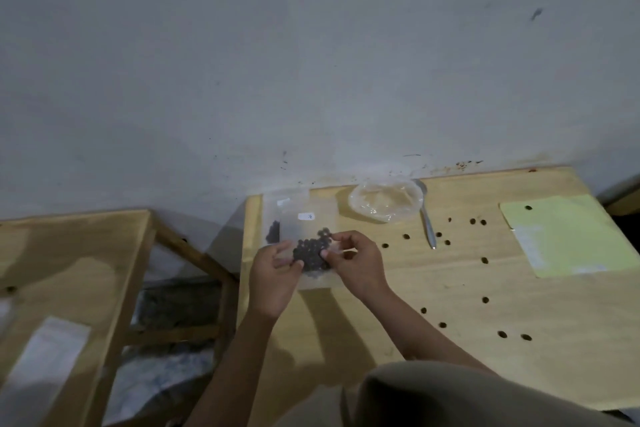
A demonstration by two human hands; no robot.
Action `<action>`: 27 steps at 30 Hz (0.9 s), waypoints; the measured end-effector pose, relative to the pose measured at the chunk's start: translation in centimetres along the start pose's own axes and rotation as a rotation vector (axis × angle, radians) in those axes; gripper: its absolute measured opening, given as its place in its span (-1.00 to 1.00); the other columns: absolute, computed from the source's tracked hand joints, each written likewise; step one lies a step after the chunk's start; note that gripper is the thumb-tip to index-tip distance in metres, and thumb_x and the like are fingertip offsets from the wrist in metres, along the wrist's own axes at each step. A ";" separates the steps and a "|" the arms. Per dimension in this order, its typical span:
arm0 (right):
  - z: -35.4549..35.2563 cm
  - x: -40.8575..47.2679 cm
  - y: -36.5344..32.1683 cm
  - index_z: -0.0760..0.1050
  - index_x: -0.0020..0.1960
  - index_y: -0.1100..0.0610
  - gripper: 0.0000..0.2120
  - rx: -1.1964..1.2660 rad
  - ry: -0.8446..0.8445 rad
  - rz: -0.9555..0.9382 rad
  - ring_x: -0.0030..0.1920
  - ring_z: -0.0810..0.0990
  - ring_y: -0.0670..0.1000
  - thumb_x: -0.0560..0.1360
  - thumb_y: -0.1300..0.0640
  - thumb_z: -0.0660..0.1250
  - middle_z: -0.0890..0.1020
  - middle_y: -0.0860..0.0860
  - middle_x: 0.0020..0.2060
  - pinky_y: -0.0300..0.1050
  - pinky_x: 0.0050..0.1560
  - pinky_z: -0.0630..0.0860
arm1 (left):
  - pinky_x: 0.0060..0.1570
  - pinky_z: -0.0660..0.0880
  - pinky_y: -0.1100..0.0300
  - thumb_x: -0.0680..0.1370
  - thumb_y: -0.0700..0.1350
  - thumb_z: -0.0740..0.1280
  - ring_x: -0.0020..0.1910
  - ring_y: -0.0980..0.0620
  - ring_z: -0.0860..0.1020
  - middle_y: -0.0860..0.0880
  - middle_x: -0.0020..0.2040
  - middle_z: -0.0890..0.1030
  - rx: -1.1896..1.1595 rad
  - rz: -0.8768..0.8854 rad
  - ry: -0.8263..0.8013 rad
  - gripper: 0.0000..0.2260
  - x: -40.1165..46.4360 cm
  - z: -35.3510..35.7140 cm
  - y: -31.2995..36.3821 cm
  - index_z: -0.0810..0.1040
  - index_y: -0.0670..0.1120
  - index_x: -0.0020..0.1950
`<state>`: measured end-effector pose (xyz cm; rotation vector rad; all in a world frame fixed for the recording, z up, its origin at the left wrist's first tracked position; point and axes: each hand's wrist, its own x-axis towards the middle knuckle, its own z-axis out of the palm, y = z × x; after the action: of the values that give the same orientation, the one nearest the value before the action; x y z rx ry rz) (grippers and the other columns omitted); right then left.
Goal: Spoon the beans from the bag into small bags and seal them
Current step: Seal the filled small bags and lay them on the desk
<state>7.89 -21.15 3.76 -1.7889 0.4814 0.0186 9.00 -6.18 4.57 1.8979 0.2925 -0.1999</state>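
Small clear bag (313, 253) of dark beans (311, 255) pinched in left hand (273, 274) and right hand (356, 262) grip, above bench (450, 288), spoon (426, 215) far right, loose beans scattered.

We see two bare forearms coming up from the bottom of the view, with no sleeves reaching the wrists or the elbows. The left hand (273, 274) and the right hand (356, 260) are both bare: we find no gloves, rings, watch or bracelets on them. The fingernails look short, though the picture is too soft for us to say more. At the lower edge we see a broad fold of plain cloth (450, 399) in a dull khaki or olive-grey tone, without print, buttons or seams that we can make out. Whether it is a shirt or trousers we cannot tell.
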 end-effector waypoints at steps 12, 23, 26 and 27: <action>6.7 7.1 -0.5 0.44 0.25 0.16 -0.61 -0.581 -0.120 -0.039 0.15 0.45 0.15 0.47 0.06 0.35 0.40 0.16 0.17 -0.05 0.13 0.47 | 0.24 0.32 0.09 0.57 -0.08 0.29 0.29 -0.07 0.32 -0.07 0.32 0.36 0.582 0.112 -0.024 -0.70 8.8 -1.0 -2.0 0.48 -0.06 0.30; 5.8 6.5 0.5 0.35 0.36 0.01 -0.59 -0.654 -0.205 -0.007 0.21 0.41 0.25 0.54 -0.03 0.24 0.46 0.20 0.18 0.06 0.18 0.42 | 0.23 0.37 -0.08 0.57 0.03 0.22 0.37 -0.18 0.23 -0.17 0.36 0.36 0.618 0.034 -0.060 -0.64 8.8 -0.5 -2.8 0.41 0.06 0.37; 5.0 6.2 0.6 0.34 0.38 -0.01 -0.59 -0.632 -0.196 -0.010 0.22 0.41 0.25 0.55 -0.01 0.23 0.45 0.19 0.20 0.08 0.21 0.43 | 0.34 0.27 -0.09 0.59 0.04 0.22 0.49 -0.18 0.08 -0.17 0.49 0.17 0.615 0.015 -0.041 -0.60 7.7 0.0 -2.2 0.35 0.03 0.43; 4.8 6.0 0.6 0.35 0.39 -0.01 -0.58 -0.617 -0.185 -0.019 0.22 0.42 0.24 0.54 0.01 0.24 0.45 0.19 0.20 0.08 0.21 0.44 | 0.36 0.25 -0.09 0.59 0.03 0.22 0.50 -0.18 0.05 -0.15 0.52 0.10 0.601 0.016 -0.027 -0.58 7.2 0.1 -1.9 0.32 0.02 0.45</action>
<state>14.34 -18.69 0.28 -2.3657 0.3434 0.3490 15.31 -4.94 0.83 2.4873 0.2115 -0.3288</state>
